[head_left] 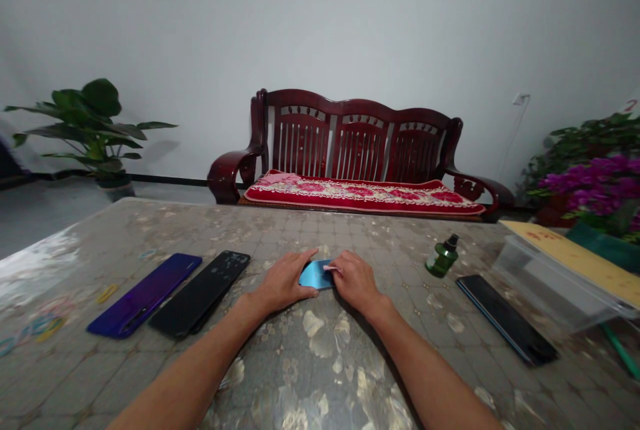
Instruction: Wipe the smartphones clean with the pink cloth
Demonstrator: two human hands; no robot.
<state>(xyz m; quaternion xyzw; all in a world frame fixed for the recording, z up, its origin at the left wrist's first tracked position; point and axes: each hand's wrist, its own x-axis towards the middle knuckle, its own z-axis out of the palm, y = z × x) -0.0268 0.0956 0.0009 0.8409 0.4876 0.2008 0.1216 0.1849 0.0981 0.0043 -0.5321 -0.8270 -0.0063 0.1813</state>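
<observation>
A shiny light blue phone (pixel 314 276) lies flat on the table between my hands, its right part covered. My left hand (pixel 287 281) grips its left end, thumb along the near edge and fingers at the far edge. Bunched over the right side of the phone, my right hand (pixel 356 281) pinches a small pale cloth (pixel 330 268) against its surface. Most of that cloth is hidden by the fingers. To the left lie a purple-blue phone (pixel 145 297) and a black phone (pixel 203 293), which overlaps another dark slab beneath it.
At right stand a green spray bottle (pixel 442 258), a dark phone (pixel 506 320) and a clear plastic box (pixel 545 290) with a yellow sheet (pixel 575 260) on top. Rubber bands (pixel 43 327) lie at far left. A wooden bench (pixel 360 137) stands beyond the table (pixel 280 377).
</observation>
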